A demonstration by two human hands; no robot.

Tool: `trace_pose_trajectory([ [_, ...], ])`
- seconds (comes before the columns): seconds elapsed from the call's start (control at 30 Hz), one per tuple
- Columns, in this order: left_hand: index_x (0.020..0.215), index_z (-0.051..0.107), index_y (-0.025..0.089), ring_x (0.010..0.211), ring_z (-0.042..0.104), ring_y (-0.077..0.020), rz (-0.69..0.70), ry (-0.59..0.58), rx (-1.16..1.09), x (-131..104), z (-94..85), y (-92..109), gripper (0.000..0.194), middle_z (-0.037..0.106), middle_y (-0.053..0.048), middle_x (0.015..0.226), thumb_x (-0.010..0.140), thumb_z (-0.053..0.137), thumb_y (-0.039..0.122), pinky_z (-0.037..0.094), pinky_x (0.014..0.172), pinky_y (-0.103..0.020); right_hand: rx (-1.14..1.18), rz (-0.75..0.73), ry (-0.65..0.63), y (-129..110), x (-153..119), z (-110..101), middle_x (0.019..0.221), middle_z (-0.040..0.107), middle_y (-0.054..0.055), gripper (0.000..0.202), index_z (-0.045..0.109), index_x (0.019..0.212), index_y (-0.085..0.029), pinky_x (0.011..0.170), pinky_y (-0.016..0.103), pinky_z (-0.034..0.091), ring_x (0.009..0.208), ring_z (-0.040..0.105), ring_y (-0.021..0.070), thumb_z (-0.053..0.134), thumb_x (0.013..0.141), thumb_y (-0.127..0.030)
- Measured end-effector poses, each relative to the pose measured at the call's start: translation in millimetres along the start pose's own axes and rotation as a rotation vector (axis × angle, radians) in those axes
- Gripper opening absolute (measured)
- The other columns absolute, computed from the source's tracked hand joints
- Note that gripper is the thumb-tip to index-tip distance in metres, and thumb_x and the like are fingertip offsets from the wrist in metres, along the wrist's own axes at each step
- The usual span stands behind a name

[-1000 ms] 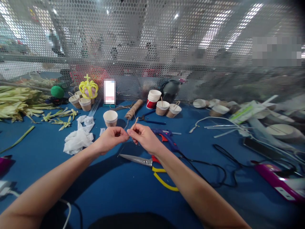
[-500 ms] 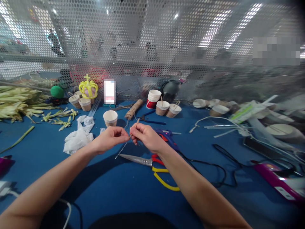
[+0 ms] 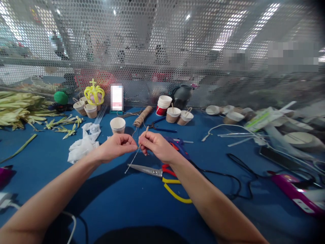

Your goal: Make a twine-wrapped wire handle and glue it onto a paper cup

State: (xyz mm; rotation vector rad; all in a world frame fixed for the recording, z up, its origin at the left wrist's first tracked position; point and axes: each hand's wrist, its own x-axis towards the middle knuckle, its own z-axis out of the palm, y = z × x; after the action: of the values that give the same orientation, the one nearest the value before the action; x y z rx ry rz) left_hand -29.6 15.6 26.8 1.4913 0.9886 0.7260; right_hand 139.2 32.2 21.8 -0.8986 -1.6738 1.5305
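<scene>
Two-handed pinch above a blue table (image 3: 114, 210). The right hand (image 3: 155, 145) grips a thin stick (image 3: 134, 156) that slants down to the left; the left hand (image 3: 118, 148) narrows to a pinch beside it, though I cannot tell whether its fingertips hold a fine strand. A light, steady hold with fingertips close suits such work. Scissors (image 3: 147, 170) crowd the stick's lower end; a glue gun (image 3: 180, 147) lies just beyond the right wrist, a twine roll (image 3: 142, 117) beyond both hands.
</scene>
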Motion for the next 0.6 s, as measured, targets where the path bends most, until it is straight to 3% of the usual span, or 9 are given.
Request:
trace_pose_trajectory([
  [0.37,0.061,0.052,0.013,0.042,0.020,-0.0040,0.024,0.107,0.091,4.8,4.2,-12.3,0.017,0.028,0.010,0.043,0.066,0.059,0.028,0.014,0.042,-0.020,-0.179,-0.036,0.084,2.2,-0.6,4.2,0.055,0.048,-0.004,0.025,0.047,0.069,-0.016,0.047,0.021,0.042,0.049,0.047,0.0072,0.051,0.077,-0.039],
  [0.6,0.064,0.053,0.012,0.044,0.024,-0.0038,-0.004,0.103,-0.022,6.0,2.7,-10.2,0.013,0.036,0.008,0.046,0.065,0.059,0.024,0.015,0.042,-0.020,-0.133,-0.044,0.003,0.2,0.4,1.4,0.065,0.052,-0.001,0.017,0.051,0.078,-0.015,0.049,0.021,0.045,0.056,0.051,0.0084,0.053,0.077,-0.032],
])
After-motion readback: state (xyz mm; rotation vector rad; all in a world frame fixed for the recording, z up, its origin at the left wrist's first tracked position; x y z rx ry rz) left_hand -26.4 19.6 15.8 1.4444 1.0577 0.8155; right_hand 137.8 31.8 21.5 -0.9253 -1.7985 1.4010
